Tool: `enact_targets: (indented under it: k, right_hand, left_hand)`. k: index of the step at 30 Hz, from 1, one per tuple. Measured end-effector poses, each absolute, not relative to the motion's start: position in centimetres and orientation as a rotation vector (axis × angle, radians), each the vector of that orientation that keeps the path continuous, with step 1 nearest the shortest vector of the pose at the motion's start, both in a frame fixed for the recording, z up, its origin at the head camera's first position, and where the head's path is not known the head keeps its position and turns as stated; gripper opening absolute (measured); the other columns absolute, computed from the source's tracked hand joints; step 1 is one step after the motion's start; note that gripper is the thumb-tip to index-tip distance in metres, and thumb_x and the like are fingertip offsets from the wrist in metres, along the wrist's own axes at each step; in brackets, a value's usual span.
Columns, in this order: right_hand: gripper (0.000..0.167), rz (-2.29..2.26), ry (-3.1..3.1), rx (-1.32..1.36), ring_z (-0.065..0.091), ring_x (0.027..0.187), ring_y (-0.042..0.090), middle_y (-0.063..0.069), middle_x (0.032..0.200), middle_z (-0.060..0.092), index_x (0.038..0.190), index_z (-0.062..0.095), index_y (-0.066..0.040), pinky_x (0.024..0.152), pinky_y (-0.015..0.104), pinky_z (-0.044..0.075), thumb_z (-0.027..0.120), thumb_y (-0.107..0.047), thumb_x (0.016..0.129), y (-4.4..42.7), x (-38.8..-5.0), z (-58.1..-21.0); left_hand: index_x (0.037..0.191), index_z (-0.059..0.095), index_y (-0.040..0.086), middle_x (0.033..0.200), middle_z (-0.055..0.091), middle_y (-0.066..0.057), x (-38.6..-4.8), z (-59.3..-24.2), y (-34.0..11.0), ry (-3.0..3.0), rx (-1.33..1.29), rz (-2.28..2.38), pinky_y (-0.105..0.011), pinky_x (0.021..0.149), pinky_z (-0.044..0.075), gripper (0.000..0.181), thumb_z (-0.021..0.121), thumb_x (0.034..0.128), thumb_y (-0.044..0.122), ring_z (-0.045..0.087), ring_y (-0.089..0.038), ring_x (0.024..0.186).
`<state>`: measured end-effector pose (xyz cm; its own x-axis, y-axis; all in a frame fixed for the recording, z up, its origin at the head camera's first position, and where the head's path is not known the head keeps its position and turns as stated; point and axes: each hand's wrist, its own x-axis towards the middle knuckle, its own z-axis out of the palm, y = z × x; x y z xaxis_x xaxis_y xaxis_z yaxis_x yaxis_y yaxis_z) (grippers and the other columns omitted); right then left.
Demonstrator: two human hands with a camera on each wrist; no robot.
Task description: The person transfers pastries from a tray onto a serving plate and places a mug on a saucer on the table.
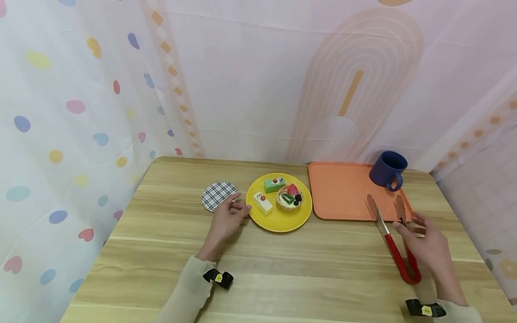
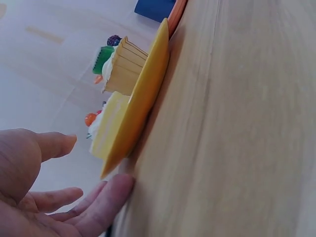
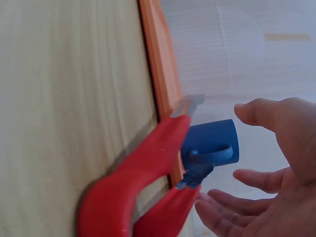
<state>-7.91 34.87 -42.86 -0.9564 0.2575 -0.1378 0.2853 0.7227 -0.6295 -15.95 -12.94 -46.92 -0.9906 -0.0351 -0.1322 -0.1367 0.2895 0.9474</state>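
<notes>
My left hand (image 1: 228, 217) is at the left rim of a yellow plate (image 1: 278, 222), fingers loosely spread. In the left wrist view its thumb is raised above the rim level and its fingertips (image 2: 121, 187) are low by the rim; whether they touch it I cannot tell. On the plate are a cream cake slice (image 1: 264, 205), a green cake slice (image 1: 274, 185) and a fruit-topped tart (image 1: 288, 202). My right hand (image 1: 428, 242) hovers, fingers apart, over the right arm of red-handled tongs (image 1: 396, 255), not gripping them. The tongs lie spread, tips over an orange tray (image 1: 339, 193).
A dark blue mug (image 1: 383, 170) stands at the tray's back right corner, handle towards the front right. A round checked coaster (image 1: 216, 195) lies left of the plate, partly behind my left hand. Patterned curtains (image 1: 250, 89) hang behind the wooden table (image 1: 291, 278).
</notes>
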Motion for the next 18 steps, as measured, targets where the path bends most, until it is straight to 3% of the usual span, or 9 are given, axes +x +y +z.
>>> enact_targets:
  k: [4, 6, 11, 13, 14, 18]
  right_hand:
    - [0.084, -1.090, 2.923, 0.391, 0.049, 0.125, 0.056, 0.040, 0.151, 0.039, 0.159, 0.025, 0.005, 0.079, 0.048, 0.062, 0.055, -0.051, 0.103, 35.2, -8.2, -42.5]
    - [0.083, -1.110, 2.924, 0.367, 0.049, 0.125, 0.056, 0.041, 0.150, 0.039, 0.159, 0.026, 0.005, 0.080, 0.048, 0.061, 0.054, -0.050, 0.104, 35.4, -8.5, -42.3]
    - [0.083, -1.165, 2.884, 0.340, 0.044, 0.129, 0.058, 0.041, 0.152, 0.036, 0.160, 0.022, 0.003, 0.089, 0.064, 0.055, 0.052, -0.051, 0.104, 35.9, -9.2, -42.0]
    - [0.083, -1.183, 2.879, 0.329, 0.044, 0.130, 0.058, 0.040, 0.153, 0.037, 0.161, 0.023, 0.002, 0.090, 0.063, 0.054, 0.052, -0.050, 0.104, 36.1, -9.5, -41.9]
    - [0.082, -1.194, 2.876, 0.320, 0.043, 0.130, 0.058, 0.040, 0.153, 0.037, 0.161, 0.023, 0.002, 0.089, 0.061, 0.055, 0.052, -0.050, 0.104, 36.2, -9.8, -41.9]
    - [0.080, -1.208, 2.890, 0.295, 0.044, 0.131, 0.056, 0.038, 0.153, 0.038, 0.160, 0.024, 0.001, 0.079, 0.029, 0.053, 0.052, -0.050, 0.105, 36.7, -10.5, -41.9]
  left_hand:
    - [0.153, 0.045, 0.010, 0.121, 0.065, -0.010, -15.6, -46.2, -13.5, 2.595, -0.135, 1.679, -0.027, 0.077, 0.061, 0.066, 0.073, 0.0965, 0.030, 0.065, -0.022, 0.098]
    - [0.153, 0.046, 0.010, 0.123, 0.063, -0.011, -15.7, -45.9, -13.9, 2.652, -0.110, 1.640, -0.025, 0.077, 0.058, 0.068, 0.074, 0.0954, 0.033, 0.063, -0.024, 0.100]
    - [0.151, 0.047, 0.006, 0.124, 0.062, -0.016, -15.9, -45.6, -15.0, 2.755, -0.045, 1.574, -0.027, 0.078, 0.059, 0.071, 0.077, 0.0931, 0.033, 0.064, -0.027, 0.102]
    - [0.151, 0.047, 0.005, 0.125, 0.062, -0.017, -15.9, -45.5, -15.5, 2.778, -0.037, 1.555, -0.031, 0.082, 0.060, 0.072, 0.078, 0.0923, 0.033, 0.064, -0.029, 0.105]
    - [0.151, 0.047, 0.005, 0.126, 0.061, -0.017, -15.9, -45.5, -15.7, 2.789, -0.037, 1.546, -0.033, 0.086, 0.060, 0.073, 0.079, 0.0920, 0.032, 0.063, -0.030, 0.107]
    - [0.151, 0.046, 0.005, 0.130, 0.059, -0.020, -16.1, -45.5, -16.8, 2.835, -0.008, 1.512, -0.041, 0.094, 0.059, 0.075, 0.080, 0.0906, 0.032, 0.060, -0.034, 0.113]
